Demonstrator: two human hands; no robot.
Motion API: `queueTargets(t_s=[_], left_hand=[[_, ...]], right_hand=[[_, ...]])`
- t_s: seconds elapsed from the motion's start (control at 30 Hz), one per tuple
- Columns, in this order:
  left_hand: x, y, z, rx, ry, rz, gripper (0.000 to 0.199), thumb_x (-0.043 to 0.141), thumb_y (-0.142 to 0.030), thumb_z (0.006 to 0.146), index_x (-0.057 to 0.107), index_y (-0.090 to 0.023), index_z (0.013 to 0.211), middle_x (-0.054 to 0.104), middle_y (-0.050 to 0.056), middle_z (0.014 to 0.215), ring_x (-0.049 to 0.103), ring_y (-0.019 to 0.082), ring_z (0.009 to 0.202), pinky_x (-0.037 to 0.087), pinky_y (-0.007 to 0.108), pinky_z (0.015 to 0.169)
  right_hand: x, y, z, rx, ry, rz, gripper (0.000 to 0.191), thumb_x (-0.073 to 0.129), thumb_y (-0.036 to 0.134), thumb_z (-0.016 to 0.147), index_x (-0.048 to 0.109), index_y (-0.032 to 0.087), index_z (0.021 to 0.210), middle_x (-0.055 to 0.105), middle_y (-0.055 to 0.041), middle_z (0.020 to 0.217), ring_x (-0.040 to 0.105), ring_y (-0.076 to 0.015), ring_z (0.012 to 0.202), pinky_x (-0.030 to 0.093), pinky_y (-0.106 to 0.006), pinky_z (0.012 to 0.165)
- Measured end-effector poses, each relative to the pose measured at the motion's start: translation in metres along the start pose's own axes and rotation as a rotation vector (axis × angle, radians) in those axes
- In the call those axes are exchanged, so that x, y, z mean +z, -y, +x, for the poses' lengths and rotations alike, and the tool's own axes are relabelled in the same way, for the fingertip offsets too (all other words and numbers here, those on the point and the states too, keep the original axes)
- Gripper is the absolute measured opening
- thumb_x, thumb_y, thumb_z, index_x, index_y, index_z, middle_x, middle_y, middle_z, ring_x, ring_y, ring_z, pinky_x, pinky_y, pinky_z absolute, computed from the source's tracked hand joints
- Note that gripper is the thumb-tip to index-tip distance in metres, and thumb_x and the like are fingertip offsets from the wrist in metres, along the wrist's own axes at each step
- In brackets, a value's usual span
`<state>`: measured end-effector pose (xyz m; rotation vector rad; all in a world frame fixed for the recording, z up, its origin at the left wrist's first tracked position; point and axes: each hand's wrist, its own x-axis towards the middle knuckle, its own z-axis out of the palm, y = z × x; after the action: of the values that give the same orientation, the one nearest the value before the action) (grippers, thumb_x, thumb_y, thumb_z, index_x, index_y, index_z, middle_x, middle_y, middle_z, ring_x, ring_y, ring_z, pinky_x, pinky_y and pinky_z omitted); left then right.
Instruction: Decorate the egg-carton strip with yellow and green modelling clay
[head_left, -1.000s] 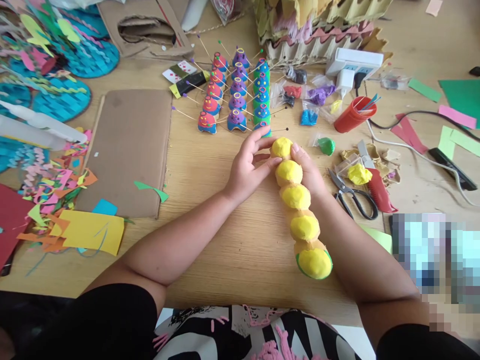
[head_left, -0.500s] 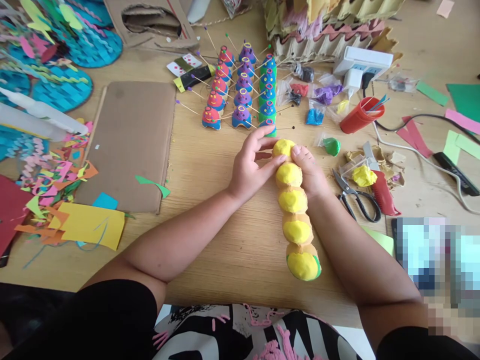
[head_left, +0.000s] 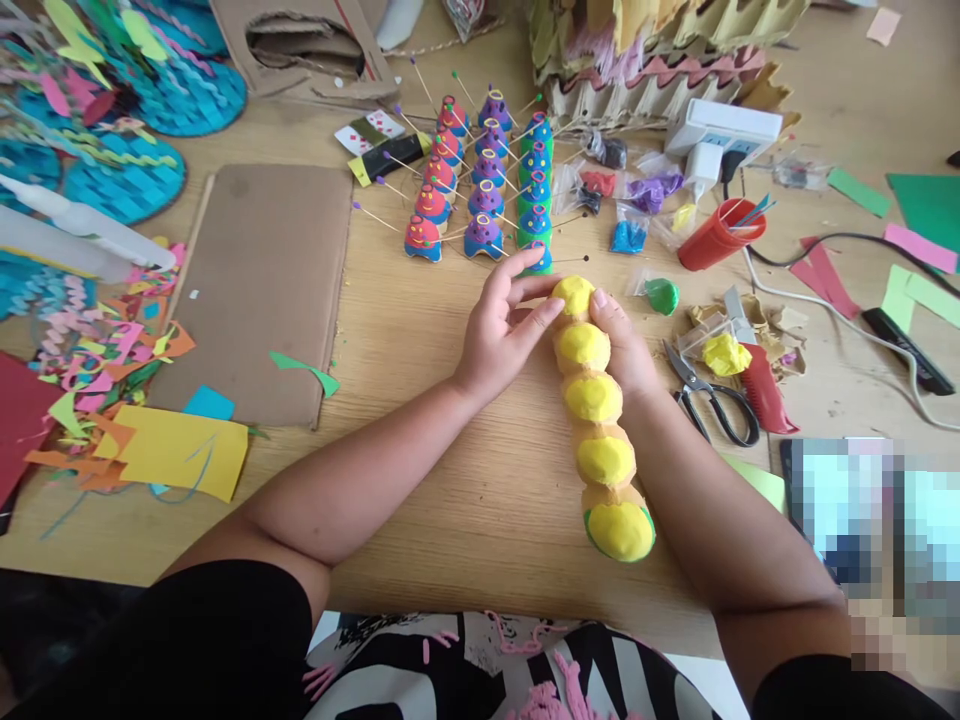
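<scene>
Between my hands is an egg-carton strip (head_left: 592, 398) whose row of bumps is capped with yellow clay. A green edge shows at its near end. My left hand (head_left: 506, 325) pinches the far end from the left, thumb against the yellow clay and fingers curled behind. From the other side my right hand (head_left: 624, 345) grips the same end, thumb on top; its other fingers are hidden beneath the strip. Just beyond stand finished-looking caterpillar strips in red (head_left: 431, 203), purple (head_left: 486, 196) and blue on green (head_left: 535, 188), with pin-like sticks in them.
To the right lie scissors (head_left: 712, 395), a yellow clay lump (head_left: 725, 354), green clay (head_left: 661, 295), a red cup (head_left: 720, 235) and a power strip (head_left: 727, 128) with cables. At left are a cardboard sheet (head_left: 262, 290) and paper scraps (head_left: 184, 450). Egg cartons (head_left: 660, 75) are stacked behind.
The yellow-capped strip has swung slightly, its near end shifting to the right. My left thumb has slid back a little toward the edge of the far bump.
</scene>
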<state>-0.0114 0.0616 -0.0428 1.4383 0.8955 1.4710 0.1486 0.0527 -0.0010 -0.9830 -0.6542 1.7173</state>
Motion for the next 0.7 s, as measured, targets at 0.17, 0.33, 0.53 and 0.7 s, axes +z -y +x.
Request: queueTargets(t_s=[0.17,0.33,0.53,0.7], left_hand=[[0.0003,0.003,0.0006,0.001,0.011,-0.006,0.069,0.076,-0.063,0.096,0.05,-0.033,0.152,0.075,0.009,0.138,0.073,0.026,0.131,0.063,0.037,0.1],[0.0014,0.0027,-0.0002,0.007,0.01,0.0,0.073,0.081,-0.063,0.092,0.052,-0.034,0.151,0.074,0.01,0.138,0.072,0.026,0.129,0.062,0.036,0.098],[-0.0008,0.0044,0.0007,0.008,-0.02,0.025,0.073,0.083,-0.064,0.089,0.054,-0.035,0.149,0.073,0.008,0.136,0.07,0.025,0.128,0.061,0.035,0.099],[0.0009,0.005,0.0029,-0.067,-0.069,-0.083,0.069,0.078,-0.072,0.09,0.054,-0.033,0.143,0.068,0.008,0.137,0.068,0.022,0.128,0.059,0.035,0.104]], right_hand=[[-0.0015,0.0008,-0.0001,0.006,0.003,-0.057,0.036,0.087,0.056,0.084,0.065,0.028,0.083,0.068,0.0027,0.077,0.056,-0.015,0.073,0.048,-0.034,0.072],[-0.0022,0.0001,0.0006,-0.015,0.01,-0.137,0.038,0.084,0.064,0.084,0.066,0.031,0.083,0.071,-0.0014,0.083,0.069,-0.0248,0.09,0.054,-0.041,0.076],[-0.0038,0.0014,-0.0011,0.013,0.01,-0.164,0.038,0.084,0.067,0.083,0.073,0.032,0.091,0.075,-0.0034,0.083,0.071,-0.0263,0.088,0.058,-0.043,0.075],[-0.0074,0.0007,-0.0023,0.079,0.01,-0.165,0.045,0.08,0.077,0.08,0.073,0.034,0.089,0.077,-0.0045,0.08,0.075,-0.0276,0.091,0.06,-0.044,0.078]])
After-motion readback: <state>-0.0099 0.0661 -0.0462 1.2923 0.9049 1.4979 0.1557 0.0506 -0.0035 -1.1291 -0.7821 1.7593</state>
